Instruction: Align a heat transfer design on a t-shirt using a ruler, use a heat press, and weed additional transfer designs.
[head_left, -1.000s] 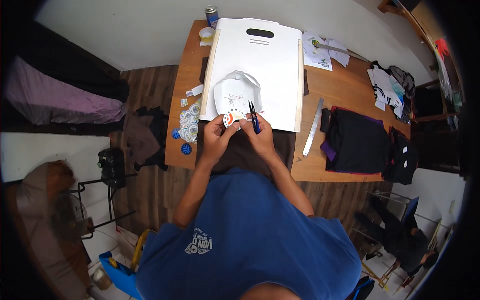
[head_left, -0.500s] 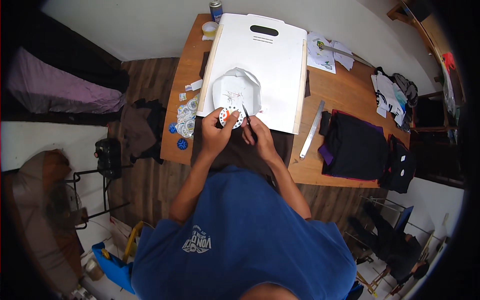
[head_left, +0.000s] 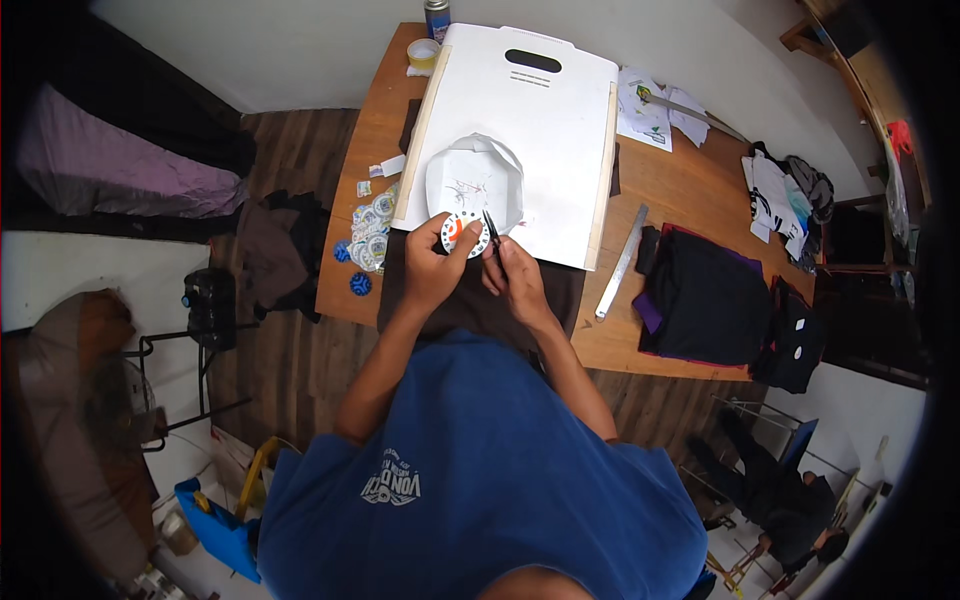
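My left hand (head_left: 433, 268) pinches a round white patch (head_left: 460, 243) with an orange centre and small dark marks round its edge. Closed round a thin black pointed tool (head_left: 489, 226), my right hand (head_left: 520, 283) keeps its tip by the patch's right edge. Whether the tool is scissors or tweezers is too small to tell. Just beyond both hands sits a shallow white paper tray (head_left: 434, 180) with thin dark and reddish scraps in it. It rests on a large white board (head_left: 565, 150) with a handle slot. Dark brown cloth (head_left: 557, 300) lies beneath my hands.
Several round patches (head_left: 372, 245) and blue discs (head_left: 360, 284) lie left of the board on the wooden table (head_left: 690, 185). At right are a metal ruler (head_left: 622, 262) and folded dark clothes (head_left: 708, 298). A spray can (head_left: 437, 20) stands at the back. Another person (head_left: 800, 505) is at lower right.
My view has shifted slightly. The tool's tip stays by the patch's right edge, and its two points look a little further apart. Both hands keep their holds.
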